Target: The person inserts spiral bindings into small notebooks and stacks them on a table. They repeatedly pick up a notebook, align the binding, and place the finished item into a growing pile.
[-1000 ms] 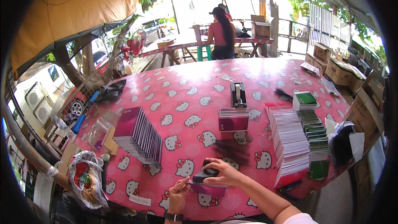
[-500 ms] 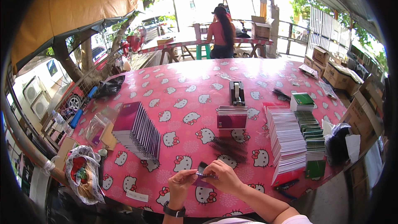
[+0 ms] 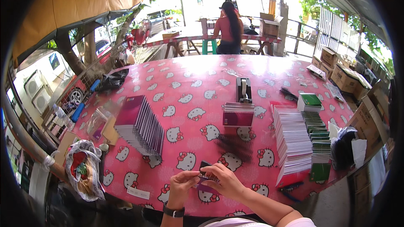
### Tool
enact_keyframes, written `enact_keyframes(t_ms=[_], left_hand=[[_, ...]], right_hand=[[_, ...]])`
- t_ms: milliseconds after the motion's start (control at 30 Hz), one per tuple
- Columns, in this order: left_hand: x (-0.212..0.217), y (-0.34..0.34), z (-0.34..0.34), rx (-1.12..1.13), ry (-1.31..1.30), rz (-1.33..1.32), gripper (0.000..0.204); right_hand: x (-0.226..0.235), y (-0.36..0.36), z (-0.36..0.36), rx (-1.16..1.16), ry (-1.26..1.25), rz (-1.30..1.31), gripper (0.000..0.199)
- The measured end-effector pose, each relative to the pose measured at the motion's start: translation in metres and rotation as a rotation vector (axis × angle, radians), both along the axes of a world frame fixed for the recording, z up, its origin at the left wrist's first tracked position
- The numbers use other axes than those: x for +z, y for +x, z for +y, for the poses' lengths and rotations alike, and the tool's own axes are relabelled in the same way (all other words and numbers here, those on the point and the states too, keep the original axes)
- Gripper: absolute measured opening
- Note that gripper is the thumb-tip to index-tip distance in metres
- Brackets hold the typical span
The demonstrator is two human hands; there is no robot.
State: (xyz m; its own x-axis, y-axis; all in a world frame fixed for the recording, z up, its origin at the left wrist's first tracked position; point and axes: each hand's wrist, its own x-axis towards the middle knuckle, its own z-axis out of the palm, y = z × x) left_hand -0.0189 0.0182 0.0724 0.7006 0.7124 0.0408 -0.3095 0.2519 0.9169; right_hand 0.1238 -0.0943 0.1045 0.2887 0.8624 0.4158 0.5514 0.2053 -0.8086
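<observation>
Close to the table's near edge, both hands are at a small purple notebook (image 3: pixel 207 186) with a dark wire coil along its top. My left hand (image 3: pixel 184 185) pinches its left end between thumb and fingertips. Curled over the right part, my right hand (image 3: pixel 225 181) grips the notebook and hides much of the coil. Just beyond the hands lies a loose heap of black coils (image 3: pixel 234 146). Behind it stands a short stack of purple notebook blocks (image 3: pixel 237 118). A tall stack of coil-bound purple notebooks (image 3: pixel 136 128) is at the left.
A black tape dispenser (image 3: pixel 243 89) stands behind the short stack. Long rows of red-covered blocks (image 3: pixel 292 143) and green notebooks (image 3: pixel 318 132) fill the right side, with pliers (image 3: pixel 290 192) nearby. A plastic bag (image 3: pixel 84 172) hangs at the left edge. One person (image 3: pixel 229 27) sits at a far table.
The view has shifted slightly. My right-hand fingers have moved a little along the coil, while my left hand keeps its pinch on the notebook.
</observation>
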Motion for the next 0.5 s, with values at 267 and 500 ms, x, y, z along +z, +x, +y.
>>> enact_keyframes(t_ms=[267,500], left_hand=[[0.01,0.002,-0.008,0.03,0.105,0.006,0.013],[0.009,-0.006,-0.002,0.099,0.36,-0.031,0.015]], right_hand=[[0.003,0.002,0.001,0.018,0.075,-0.029,0.024],[0.004,-0.005,0.018,0.091,0.049,0.069,0.023]])
